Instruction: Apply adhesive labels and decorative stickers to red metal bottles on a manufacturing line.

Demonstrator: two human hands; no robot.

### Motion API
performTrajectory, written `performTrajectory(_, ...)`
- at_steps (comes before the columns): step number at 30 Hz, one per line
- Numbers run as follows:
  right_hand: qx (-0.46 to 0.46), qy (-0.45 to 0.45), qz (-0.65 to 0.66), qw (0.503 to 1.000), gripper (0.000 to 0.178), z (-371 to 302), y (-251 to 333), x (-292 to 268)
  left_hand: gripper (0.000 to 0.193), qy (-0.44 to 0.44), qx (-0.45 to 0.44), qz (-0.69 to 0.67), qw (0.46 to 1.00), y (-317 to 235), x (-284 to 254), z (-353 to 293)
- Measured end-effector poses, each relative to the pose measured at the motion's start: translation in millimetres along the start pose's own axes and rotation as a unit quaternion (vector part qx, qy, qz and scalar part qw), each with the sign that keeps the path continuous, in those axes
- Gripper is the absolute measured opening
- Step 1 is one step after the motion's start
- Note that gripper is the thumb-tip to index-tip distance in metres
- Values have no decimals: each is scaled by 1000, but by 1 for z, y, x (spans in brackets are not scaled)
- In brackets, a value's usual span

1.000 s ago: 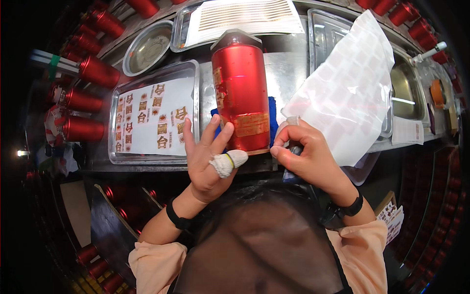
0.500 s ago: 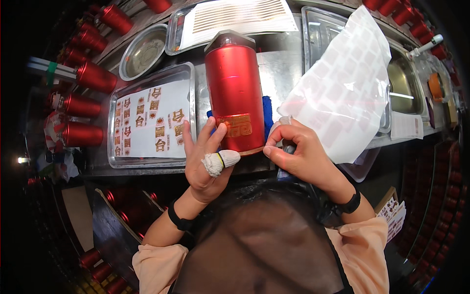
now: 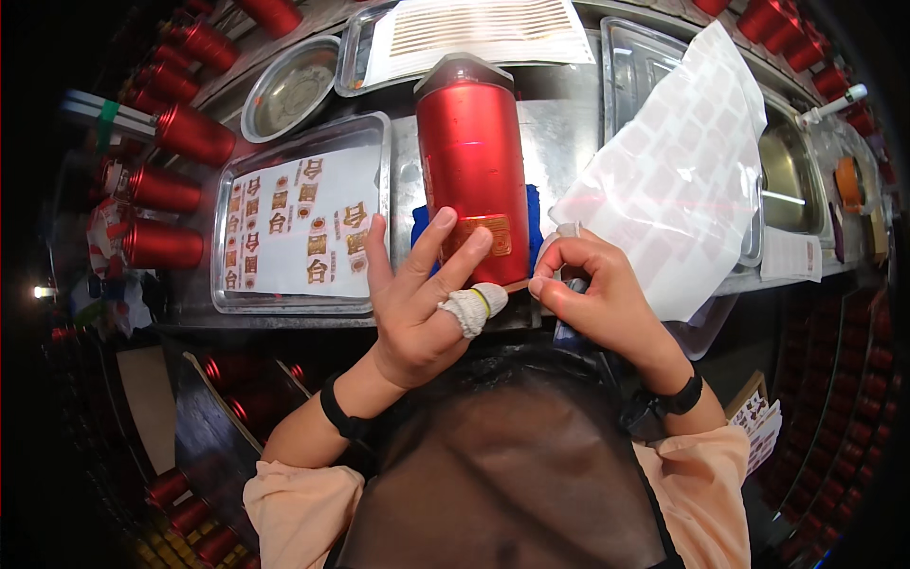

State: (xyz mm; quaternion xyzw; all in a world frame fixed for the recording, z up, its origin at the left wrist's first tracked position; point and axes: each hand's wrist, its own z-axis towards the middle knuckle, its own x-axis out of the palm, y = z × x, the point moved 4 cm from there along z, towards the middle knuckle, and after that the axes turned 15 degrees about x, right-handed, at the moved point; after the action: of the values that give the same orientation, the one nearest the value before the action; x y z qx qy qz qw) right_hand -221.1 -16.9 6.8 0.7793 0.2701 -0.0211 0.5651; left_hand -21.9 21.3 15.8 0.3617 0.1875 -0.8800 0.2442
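A red metallic bottle point(image 3: 471, 142) lies on its side across a blue cloth point(image 3: 535, 213), its grey faceted end pointing away from me. Near its close end sits a small gold decal point(image 3: 500, 237). My left hand point(image 3: 417, 327) has its fingers spread, two fingertips resting at the decal; a white knit finger cover point(image 3: 466, 311) sits on the thumb. Beside the bottle's near end, on the right, my right hand point(image 3: 597, 299) is closed in a pinch; whatever is between its thumb and forefinger is too small to make out. It also wears a white finger cover.
A metal tray point(image 3: 294, 303) with a sheet of gold decals stands left, a round metal bowl point(image 3: 289, 90) behind it. A striped sheet point(image 3: 479, 38) lies at the back. A large translucent sheet point(image 3: 678, 180) covers trays at right. Several red bottles point(image 3: 194, 133) line the far left.
The bottle, trays and sheets appear shifted slightly right and up in view. My left thumb has moved in toward the bottle's near end; my right hand keeps its pinch.
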Motion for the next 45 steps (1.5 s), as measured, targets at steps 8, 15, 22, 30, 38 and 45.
performTrajectory(8, 32, -2, 19, 999, 10, 2, 0, 7, 20, -14, 11, -10, 1000, 3, 10, -1)
performTrajectory(15, 22, 14, 38, 999, 12, -5, 9, 10, 24, -83, -34, -43, 995, 9, 9, -30)
performTrajectory(22, 33, 12, 55, 998, 10, 1, 1, 10, 28, -21, -12, -8, 1000, 5, 2, -18)
performTrajectory(30, 46, 7, 47, 998, 13, 3, -1, 12, 17, 15, 38, 5, 999, 3, 9, 3)
performTrajectory(38, 22, -1, 39, 999, 10, -8, 13, 13, 24, -67, -18, -66, 995, 10, 11, -18)
performTrajectory(45, 14, -15, 30, 999, 9, -4, 13, 14, 29, -70, -64, -49, 994, 8, 4, -31)
